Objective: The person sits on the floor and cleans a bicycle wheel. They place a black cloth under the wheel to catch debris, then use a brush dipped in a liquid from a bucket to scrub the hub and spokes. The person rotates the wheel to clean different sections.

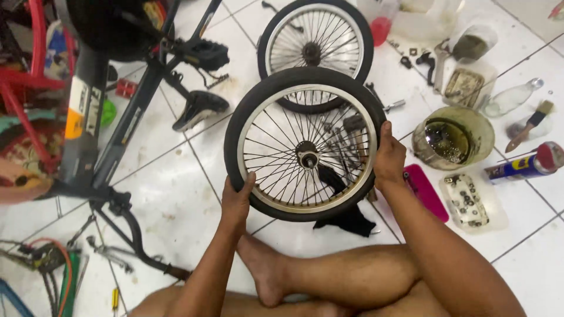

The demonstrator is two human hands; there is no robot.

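bare forearms, bare legs (no sleeves showing)

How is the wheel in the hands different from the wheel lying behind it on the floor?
The held wheel is gripped at its tyre by the left hand and right hand; the far wheel lies untouched on the tiled floor. The held wheel overlaps the far wheel's near edge. It also looks larger, being closer. Both have black tyres and thin metal spokes.

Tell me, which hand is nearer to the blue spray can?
The right hand, gripping the held wheel on the side toward the spray can. The left hand grips the wheel's far lower edge.
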